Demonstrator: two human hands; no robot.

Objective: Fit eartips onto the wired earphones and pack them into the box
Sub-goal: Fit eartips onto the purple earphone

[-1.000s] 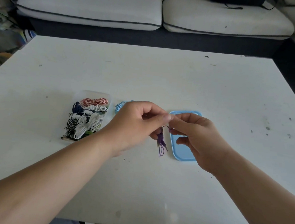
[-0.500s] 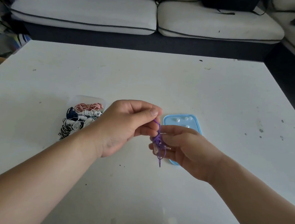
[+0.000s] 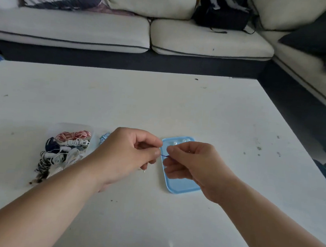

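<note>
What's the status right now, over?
Both busy: left hand and right hand pinch purple wire above blue tray. Tray's far end holds white eartips. Nothing blocking.

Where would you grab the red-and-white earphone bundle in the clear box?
Probably pinch the red-and-white bundle across its coiled middle, from above: it lies on top at the far end of the open clear box.
</note>
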